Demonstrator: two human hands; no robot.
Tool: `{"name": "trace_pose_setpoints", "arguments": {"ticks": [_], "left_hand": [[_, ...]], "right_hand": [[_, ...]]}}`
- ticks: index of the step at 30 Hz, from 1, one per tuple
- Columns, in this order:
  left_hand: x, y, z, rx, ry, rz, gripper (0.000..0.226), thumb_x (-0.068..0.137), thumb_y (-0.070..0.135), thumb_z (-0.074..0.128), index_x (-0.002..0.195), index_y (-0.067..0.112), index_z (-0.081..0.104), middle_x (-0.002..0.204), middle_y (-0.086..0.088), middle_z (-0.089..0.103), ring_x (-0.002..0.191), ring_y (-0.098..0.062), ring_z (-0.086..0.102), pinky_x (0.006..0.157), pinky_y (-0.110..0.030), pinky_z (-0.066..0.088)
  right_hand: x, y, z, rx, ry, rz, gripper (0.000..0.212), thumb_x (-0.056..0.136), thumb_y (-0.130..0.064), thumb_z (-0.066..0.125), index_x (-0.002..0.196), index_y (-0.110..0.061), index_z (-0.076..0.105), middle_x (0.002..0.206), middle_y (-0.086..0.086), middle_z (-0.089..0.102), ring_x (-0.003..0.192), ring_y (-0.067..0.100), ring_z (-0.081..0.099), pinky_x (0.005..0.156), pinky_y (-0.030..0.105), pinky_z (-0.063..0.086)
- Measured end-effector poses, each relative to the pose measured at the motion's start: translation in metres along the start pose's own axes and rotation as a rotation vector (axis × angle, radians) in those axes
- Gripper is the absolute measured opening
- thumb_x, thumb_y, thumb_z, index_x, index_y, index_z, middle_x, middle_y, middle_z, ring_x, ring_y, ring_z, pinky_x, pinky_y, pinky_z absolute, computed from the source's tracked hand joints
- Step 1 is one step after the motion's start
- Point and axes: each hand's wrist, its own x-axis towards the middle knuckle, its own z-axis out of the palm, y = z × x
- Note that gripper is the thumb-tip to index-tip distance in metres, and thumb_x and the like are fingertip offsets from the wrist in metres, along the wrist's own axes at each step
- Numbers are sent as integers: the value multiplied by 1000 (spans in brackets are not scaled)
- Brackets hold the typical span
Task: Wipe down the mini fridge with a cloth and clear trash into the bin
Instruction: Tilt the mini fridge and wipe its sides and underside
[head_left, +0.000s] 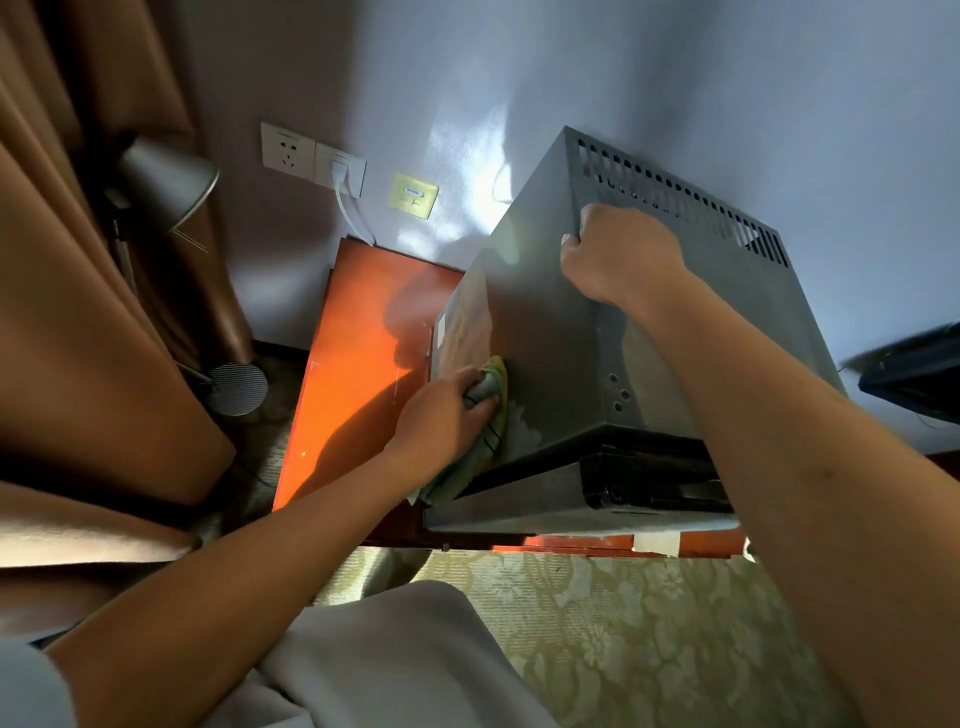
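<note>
Glossy orange cabinet top (358, 364) against a pale wall (675, 78); one boxy grey metal fridge (561, 332) sits on it, right side, a row of vent slots along its far edge. Left hand (441, 415) closed around one bunched green-yellow cloth (491, 410), pressed on fridge's left panel. Right hand (618, 254) clenched on far top edge. Two wall sockets (311, 156) far left, one with white plug. Grey metal lamp (171, 182) left, patterned carpet (623, 623) near.
</note>
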Motion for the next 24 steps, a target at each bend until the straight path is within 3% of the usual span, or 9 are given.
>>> {"name": "trace_pose_setpoints", "arguments": {"ticks": [4, 8, 11, 13, 15, 17, 21, 24], "left_hand": [[-19, 26, -2, -127, 16, 127, 16, 86, 60, 56, 97, 48, 56, 84, 24, 62, 76, 7, 59, 56, -17, 39], [-13, 37, -6, -160, 54, 146, 17, 89, 58, 55, 101, 46, 56, 87, 24, 62, 81, 8, 58, 58, -14, 38], [-13, 8, 2, -85, 1, 36, 21, 93, 50, 56, 109, 38, 59, 91, 16, 64, 82, -1, 61, 62, -22, 42], [-23, -11, 9, -77, -53, -50, 18, 93, 42, 59, 106, 30, 62, 92, 6, 68, 86, -16, 65, 66, -30, 46], [-36, -19, 16, -88, -67, -70, 15, 92, 40, 60, 101, 28, 62, 89, 3, 68, 85, -18, 65, 67, -32, 47], [-43, -11, 16, -105, -23, -29, 14, 90, 45, 60, 95, 33, 61, 82, 9, 66, 80, -11, 64, 61, -28, 43], [-37, 33, 7, -249, 87, 133, 17, 88, 53, 59, 96, 39, 61, 84, 15, 66, 77, 0, 63, 62, -27, 51], [-38, 37, 10, -300, 107, 116, 14, 89, 55, 59, 95, 42, 60, 86, 18, 66, 77, 2, 63, 62, -25, 48]], "right_hand": [[-2, 0, -1, 14, -7, 14, 17, 102, -32, 43, 98, -17, 46, 73, 0, 47, 80, 29, 55, 69, 38, 39], [-9, 4, -5, 88, -25, -24, 25, 104, -40, 44, 100, -16, 47, 78, 0, 52, 80, 27, 54, 70, 38, 41], [-21, 6, -12, 110, -32, -62, 31, 101, -47, 47, 98, -16, 49, 78, -1, 53, 79, 25, 54, 70, 37, 41], [-32, 4, -16, 99, -41, -98, 31, 100, -47, 50, 93, -17, 50, 78, -1, 55, 77, 25, 54, 67, 35, 40], [-44, 3, -18, 68, -71, -136, 31, 99, -44, 52, 85, -16, 52, 76, 1, 57, 71, 23, 55, 60, 32, 38], [-56, 2, -21, 21, -134, -163, 35, 99, -46, 52, 76, -20, 49, 74, 0, 55, 66, 18, 52, 58, 30, 36], [-78, 0, -26, -44, -196, -161, 36, 97, -50, 52, 82, -17, 54, 82, 1, 58, 75, 21, 57, 63, 33, 41], [-93, -1, -30, -79, -264, -138, 31, 95, -40, 54, 79, -14, 57, 85, 5, 62, 75, 24, 59, 62, 32, 42]]}}
